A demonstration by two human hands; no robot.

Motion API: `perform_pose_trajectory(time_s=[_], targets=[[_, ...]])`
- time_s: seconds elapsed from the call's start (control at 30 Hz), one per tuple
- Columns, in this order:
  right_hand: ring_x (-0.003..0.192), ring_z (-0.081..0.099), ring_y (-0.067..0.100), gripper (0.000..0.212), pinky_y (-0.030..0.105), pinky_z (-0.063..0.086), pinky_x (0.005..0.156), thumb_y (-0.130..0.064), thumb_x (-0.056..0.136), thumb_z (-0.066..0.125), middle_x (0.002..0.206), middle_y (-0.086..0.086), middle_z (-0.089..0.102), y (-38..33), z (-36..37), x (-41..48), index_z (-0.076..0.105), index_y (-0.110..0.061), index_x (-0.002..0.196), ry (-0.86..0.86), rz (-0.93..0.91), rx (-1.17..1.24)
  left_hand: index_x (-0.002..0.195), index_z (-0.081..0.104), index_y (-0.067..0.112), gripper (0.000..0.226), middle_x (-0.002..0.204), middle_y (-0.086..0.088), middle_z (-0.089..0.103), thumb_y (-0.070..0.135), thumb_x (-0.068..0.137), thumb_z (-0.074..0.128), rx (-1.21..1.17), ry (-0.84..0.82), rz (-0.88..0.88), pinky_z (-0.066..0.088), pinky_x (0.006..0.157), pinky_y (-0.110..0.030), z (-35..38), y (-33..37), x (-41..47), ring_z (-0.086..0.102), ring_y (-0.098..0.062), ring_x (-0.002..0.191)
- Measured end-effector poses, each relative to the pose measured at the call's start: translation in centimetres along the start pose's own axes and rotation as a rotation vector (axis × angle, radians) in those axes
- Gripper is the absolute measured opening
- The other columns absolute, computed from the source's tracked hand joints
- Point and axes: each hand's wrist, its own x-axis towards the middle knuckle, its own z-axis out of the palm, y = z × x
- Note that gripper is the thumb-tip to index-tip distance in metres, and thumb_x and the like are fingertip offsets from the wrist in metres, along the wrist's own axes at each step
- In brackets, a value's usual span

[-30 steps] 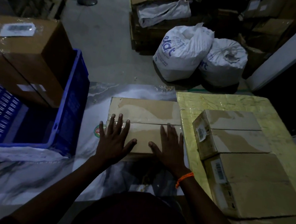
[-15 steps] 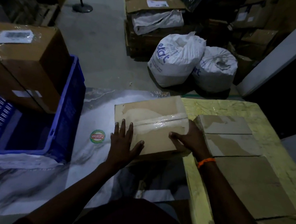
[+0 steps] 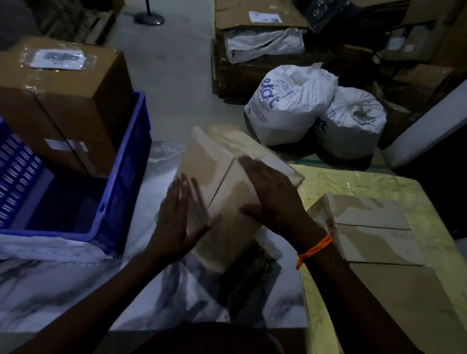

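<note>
"Taped box (image 3: 216, 173): where is it?"

"Between the two palms, tipped up on an edge above the marbled tabletop (image 3: 56, 289). The left hand (image 3: 179, 222) presses flat, straight fingers on its near side, and the right hand (image 3: 277, 204) lies spread over the top face."

"Which step, then?"

"Probably turning or lifting it, though blur hides detail. Next it needs an even squeeze from both sides so it cannot slip, whether it goes to the blue crate (image 3: 123, 170) left of the left hand or the stacked cartons (image 3: 373, 234) right of the right hand."

Dim storeroom — grey concrete floor (image 3: 176, 64)
</note>
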Motion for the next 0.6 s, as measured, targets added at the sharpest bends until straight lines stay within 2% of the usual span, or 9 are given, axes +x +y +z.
perform_pose_trajectory(time_s=[0.1, 0.17, 0.27, 0.33, 0.43, 0.53, 0.6], targets=[[0.152, 0.035, 0.028, 0.108, 0.052, 0.033, 0.117, -0.025, 0.071, 0.091, 0.167, 0.005, 0.032, 0.1, 0.7, 0.2, 0.031, -0.019, 0.161, -0.014, -0.164, -0.089, 0.164, -0.004, 0.02, 0.106, 0.171, -0.005, -0.015, 0.068, 0.091, 0.056, -0.053, 0.1, 0.044, 0.005, 0.128, -0.043, -4.0, 0.9, 2.1, -0.011, -0.019, 0.158], [0.154, 0.03, 0.025, 0.105, 0.049, 0.028, 0.119, -0.022, 0.072, 0.09, 0.168, 0.001, 0.029, 0.7, 0.8, 0.0, 0.032, -0.022, 0.16, -0.028, -0.199, -0.082, 0.164, 0.008, 0.019, 0.1, 0.172, -0.008, -0.011, 0.062, 0.091, 0.061, -0.072, 0.158, 0.104, 0.009, 0.127, -0.042, -5.6, 1.8, 3.4, -0.006, -0.022, 0.159], [0.155, 0.024, 0.019, 0.098, 0.042, 0.019, 0.119, -0.026, 0.078, 0.087, 0.169, -0.003, 0.027, 1.2, 0.8, -0.3, 0.033, -0.026, 0.159, -0.041, -0.218, -0.029, 0.149, 0.048, 0.016, 0.07, 0.169, -0.012, 0.019, 0.053, 0.093, 0.066, -0.006, 0.211, 0.216, 0.018, 0.127, -0.047, -6.4, 2.3, 4.9, 0.01, -0.029, 0.158], [0.154, 0.026, 0.018, 0.084, 0.041, 0.018, 0.121, -0.038, 0.085, 0.081, 0.167, -0.004, 0.032, 1.3, 1.2, -0.4, 0.038, -0.025, 0.157, -0.031, -0.214, 0.038, 0.134, 0.061, 0.015, 0.054, 0.156, -0.011, 0.042, 0.049, 0.093, 0.068, 0.015, 0.24, 0.25, 0.026, 0.123, -0.051, -6.3, 2.3, 5.2, 0.023, -0.032, 0.153], [0.148, 0.04, 0.016, 0.067, 0.039, 0.028, 0.12, -0.057, 0.094, 0.06, 0.158, -0.002, 0.049, 0.7, 1.7, -0.6, 0.052, -0.02, 0.149, 0.035, -0.19, 0.154, 0.117, 0.07, 0.013, 0.044, 0.134, -0.011, 0.059, 0.048, 0.09, 0.07, 0.03, 0.3, 0.291, 0.033, 0.117, -0.053, -6.1, 1.8, 4.1, 0.044, -0.032, 0.138], [0.127, 0.06, 0.018, 0.048, 0.033, 0.045, 0.106, -0.049, 0.097, 0.06, 0.134, 0.005, 0.069, -0.9, 2.3, -0.6, 0.072, -0.01, 0.123, 0.168, -0.234, 0.215, 0.094, 0.071, 0.013, 0.036, 0.106, -0.007, 0.063, 0.049, 0.088, 0.071, 0.088, 0.321, 0.335, 0.029, 0.116, -0.058, -7.0, 1.6, 3.3, 0.058, -0.028, 0.11], [0.114, 0.063, 0.021, 0.039, 0.035, 0.05, 0.095, -0.042, 0.096, 0.066, 0.124, 0.007, 0.071, -1.8, 2.8, -0.5, 0.074, -0.01, 0.116, 0.247, -0.226, 0.185, 0.089, 0.068, 0.012, 0.034, 0.097, -0.005, 0.061, 0.046, 0.091, 0.069, 0.087, 0.286, 0.362, 0.032, 0.114, -0.052, -7.8, 1.9, 3.7, 0.058, -0.027, 0.099]])
